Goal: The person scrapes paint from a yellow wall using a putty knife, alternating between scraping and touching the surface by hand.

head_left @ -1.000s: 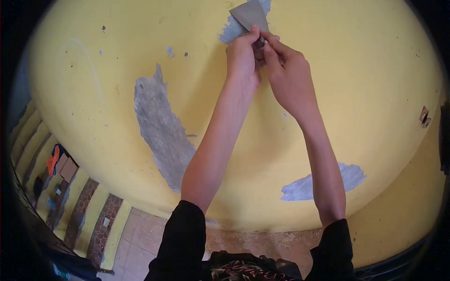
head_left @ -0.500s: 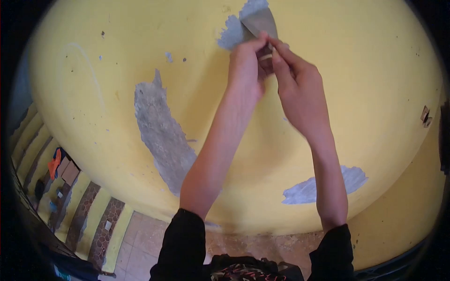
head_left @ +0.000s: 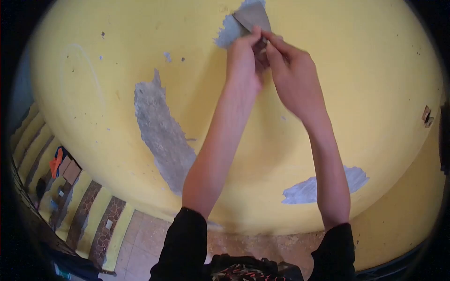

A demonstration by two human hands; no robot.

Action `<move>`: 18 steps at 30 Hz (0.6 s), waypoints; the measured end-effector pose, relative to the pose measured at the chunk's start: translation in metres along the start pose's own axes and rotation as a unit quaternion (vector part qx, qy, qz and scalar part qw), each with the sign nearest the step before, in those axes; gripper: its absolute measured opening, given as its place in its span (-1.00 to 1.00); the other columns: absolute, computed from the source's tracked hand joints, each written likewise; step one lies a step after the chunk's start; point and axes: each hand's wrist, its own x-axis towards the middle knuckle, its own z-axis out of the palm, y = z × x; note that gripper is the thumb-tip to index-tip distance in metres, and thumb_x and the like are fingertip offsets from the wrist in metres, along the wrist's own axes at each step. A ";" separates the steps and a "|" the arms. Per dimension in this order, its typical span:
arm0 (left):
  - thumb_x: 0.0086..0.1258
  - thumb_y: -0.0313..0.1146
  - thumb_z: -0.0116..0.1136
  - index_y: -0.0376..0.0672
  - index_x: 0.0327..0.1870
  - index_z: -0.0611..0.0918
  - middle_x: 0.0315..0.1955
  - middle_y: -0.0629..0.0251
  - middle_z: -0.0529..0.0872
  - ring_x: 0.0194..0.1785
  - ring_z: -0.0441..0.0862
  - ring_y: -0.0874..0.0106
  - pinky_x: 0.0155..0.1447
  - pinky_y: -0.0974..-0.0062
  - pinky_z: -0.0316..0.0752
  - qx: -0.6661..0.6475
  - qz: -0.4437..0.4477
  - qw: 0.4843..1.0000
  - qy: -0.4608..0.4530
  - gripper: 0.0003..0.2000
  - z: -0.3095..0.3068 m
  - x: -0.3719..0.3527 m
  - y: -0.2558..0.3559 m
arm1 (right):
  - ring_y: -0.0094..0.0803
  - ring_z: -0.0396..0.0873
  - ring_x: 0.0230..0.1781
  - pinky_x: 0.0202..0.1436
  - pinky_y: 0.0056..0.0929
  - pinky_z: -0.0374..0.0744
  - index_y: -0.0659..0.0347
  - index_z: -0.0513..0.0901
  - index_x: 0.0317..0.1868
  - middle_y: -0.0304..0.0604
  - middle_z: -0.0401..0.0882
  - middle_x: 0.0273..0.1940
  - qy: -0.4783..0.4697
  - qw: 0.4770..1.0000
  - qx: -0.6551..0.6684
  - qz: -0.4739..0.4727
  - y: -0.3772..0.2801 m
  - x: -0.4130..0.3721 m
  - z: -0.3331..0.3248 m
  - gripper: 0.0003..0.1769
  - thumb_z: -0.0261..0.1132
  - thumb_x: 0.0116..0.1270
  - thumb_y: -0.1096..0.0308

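A wide-bladed scraper [head_left: 254, 18] lies with its grey blade against the yellow wall [head_left: 370, 98], over a patch of bare grey plaster [head_left: 228, 32] near the top of the view. My left hand [head_left: 244, 52] is closed around the scraper's handle, which the fingers mostly hide. From the other side, my right hand [head_left: 296, 77] pinches the tool close to the base of the blade. The two hands are close together, the fingertips meeting or nearly so.
Larger bare patches show on the wall, one long patch [head_left: 161, 126] at left and another [head_left: 300, 191] at lower right. Steps [head_left: 108, 225] with an orange item [head_left: 56, 162] and a cardboard piece [head_left: 71, 172] are at lower left. Tiled floor [head_left: 143, 234] lies below.
The scraper and both hands have shifted slightly left and up, the blade now covering more of the upper bare patch.
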 end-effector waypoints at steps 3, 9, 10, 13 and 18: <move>0.57 -0.26 0.10 -0.23 -0.15 0.65 -0.21 0.14 0.75 -0.08 0.67 0.28 0.10 0.30 0.59 0.005 0.009 1.000 0.010 -0.79 0.003 -0.003 -0.002 | 0.06 0.75 -0.23 -0.10 -0.17 0.65 0.30 0.66 0.19 0.23 0.73 -0.29 0.002 1.000 0.019 -0.006 -0.005 -0.012 -0.004 -0.61 0.10 0.51 0.30; 0.58 -0.22 0.05 -0.18 -0.15 0.62 -0.31 0.29 0.70 -0.28 0.67 0.40 -0.18 0.40 0.53 0.035 0.033 0.999 -0.006 -0.78 0.002 0.003 -0.002 | 0.06 0.75 -0.27 -0.13 -0.15 0.65 0.29 0.66 0.19 0.22 0.73 -0.30 0.006 1.000 0.016 -0.008 0.000 -0.009 -0.004 -0.61 0.10 0.50 0.30; 0.58 -0.21 0.05 -0.18 -0.15 0.62 -0.30 0.29 0.70 -0.27 0.67 0.40 -0.18 0.40 0.54 0.023 0.031 0.999 0.011 -0.78 0.003 0.002 -0.002 | 0.06 0.74 -0.28 -0.15 -0.14 0.65 0.29 0.66 0.19 0.22 0.73 -0.30 0.009 0.999 0.029 -0.028 -0.003 -0.010 -0.005 -0.60 0.10 0.50 0.29; 0.58 -0.21 0.05 -0.17 -0.14 0.63 -0.30 0.29 0.71 -0.26 0.67 0.42 -0.19 0.40 0.54 0.010 0.026 0.999 0.040 -0.78 -0.001 -0.004 0.001 | 0.05 0.75 -0.29 -0.15 -0.13 0.65 0.30 0.65 0.20 0.19 0.73 -0.33 -0.004 1.000 -0.003 -0.014 0.009 0.008 0.011 -0.60 0.09 0.50 0.30; 0.58 -0.25 0.08 -0.25 -0.14 0.62 -0.15 0.13 0.74 -0.05 0.68 0.30 0.13 0.30 0.60 0.008 0.022 0.999 0.040 -0.78 0.000 -0.008 0.005 | 0.04 0.75 -0.32 -0.19 -0.14 0.65 0.32 0.65 0.21 0.17 0.73 -0.36 -0.016 0.999 -0.028 -0.002 -0.014 -0.002 0.003 -0.59 0.07 0.51 0.29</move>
